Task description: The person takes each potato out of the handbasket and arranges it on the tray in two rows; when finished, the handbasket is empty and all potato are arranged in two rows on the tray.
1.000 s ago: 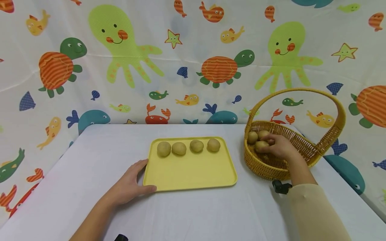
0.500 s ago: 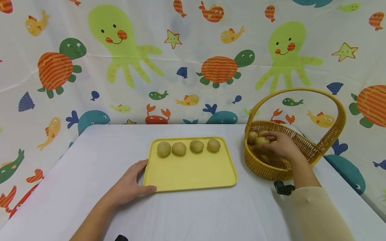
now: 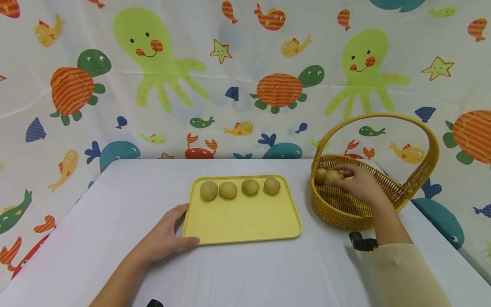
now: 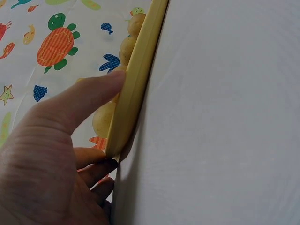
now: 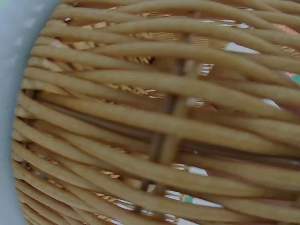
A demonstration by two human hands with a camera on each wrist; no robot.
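In the head view, my left hand (image 3: 166,236) holds the near left corner of a yellow tray (image 3: 241,221), thumb along the front rim and fingers at the left side. In the left wrist view, the thumb (image 4: 93,96) lies against the tray's outer edge (image 4: 133,93). Several potatoes (image 3: 250,186) sit in a row along the tray's far side. Inside the wicker basket (image 3: 341,219), my right hand (image 3: 358,183) pinches a potato (image 3: 333,176). Another potato (image 3: 320,175) lies left of it. The right wrist view shows only basket weave (image 5: 154,117), with the hand hidden.
A tall arched handle (image 3: 379,116) rises over the basket behind my right hand. White cloth (image 3: 245,273) covers the table. Behind it hangs a curtain (image 3: 238,106) printed with sea animals. A black wrist camera (image 3: 362,242) sits below the right wrist, near the basket's front.
My right hand has raised the potato slightly from its earlier place in the basket and shifted a little toward the back. The left hand and tray have stayed put.
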